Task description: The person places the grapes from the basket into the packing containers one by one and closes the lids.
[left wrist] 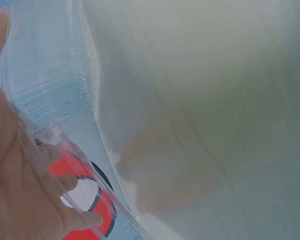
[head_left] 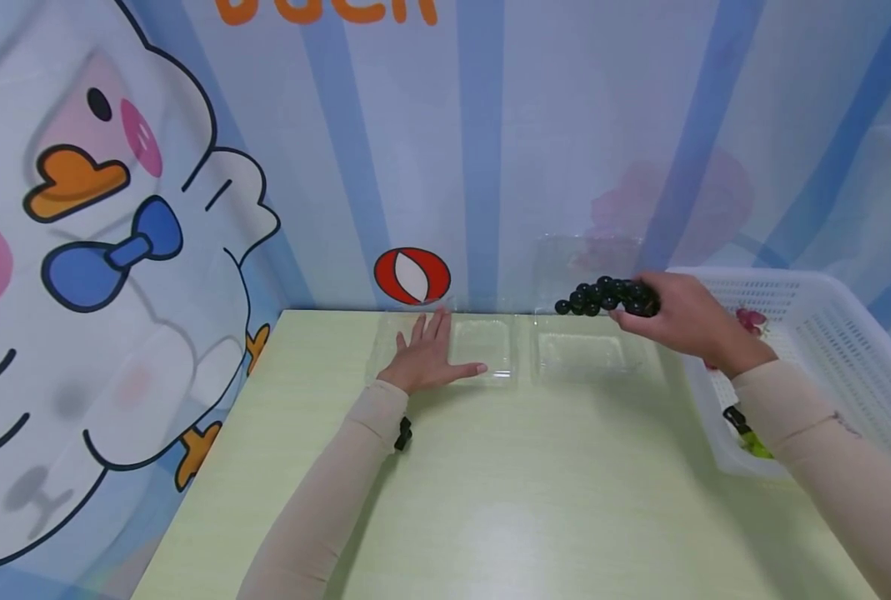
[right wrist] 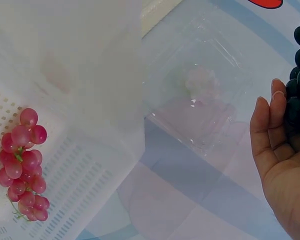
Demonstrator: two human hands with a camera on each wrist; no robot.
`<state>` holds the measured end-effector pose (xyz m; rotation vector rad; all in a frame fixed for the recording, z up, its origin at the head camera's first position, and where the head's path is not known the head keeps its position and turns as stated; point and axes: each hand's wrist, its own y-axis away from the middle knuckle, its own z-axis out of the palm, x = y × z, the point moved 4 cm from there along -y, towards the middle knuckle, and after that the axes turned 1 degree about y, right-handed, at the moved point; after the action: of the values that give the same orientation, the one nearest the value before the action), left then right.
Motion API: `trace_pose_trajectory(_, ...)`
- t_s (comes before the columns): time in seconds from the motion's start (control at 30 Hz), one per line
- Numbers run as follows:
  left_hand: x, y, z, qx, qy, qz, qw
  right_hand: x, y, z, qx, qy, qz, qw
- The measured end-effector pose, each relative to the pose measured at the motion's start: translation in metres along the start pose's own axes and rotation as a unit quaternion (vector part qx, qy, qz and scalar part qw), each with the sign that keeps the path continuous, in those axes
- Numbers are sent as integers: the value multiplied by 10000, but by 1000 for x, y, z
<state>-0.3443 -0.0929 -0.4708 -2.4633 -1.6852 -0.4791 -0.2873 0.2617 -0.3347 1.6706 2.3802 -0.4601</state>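
The black grapes point(head_left: 603, 297) are lifted, not yet set down; the right hand point(head_left: 687, 321) grips them near the right clear box point(head_left: 580, 354), at the desk's point(head_left: 520, 483) far edge. The left hand point(head_left: 424, 360), fingers spread, touches the left clear box point(head_left: 486, 343). Pink grapes point(right wrist: 22, 167), probably for later, lie in the white basket point(head_left: 723, 437), which the right forearm point(head_left: 828, 442) partly hides.

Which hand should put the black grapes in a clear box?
Probably the right hand: it holds the black grapes near the right clear box; the left hand touches the left clear box.
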Motion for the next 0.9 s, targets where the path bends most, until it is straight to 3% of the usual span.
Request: trace_pose_trajectory(0.9,3,3,-4,2,-2,17,10000,-32,-29,20,-33,-122,-576,9983)
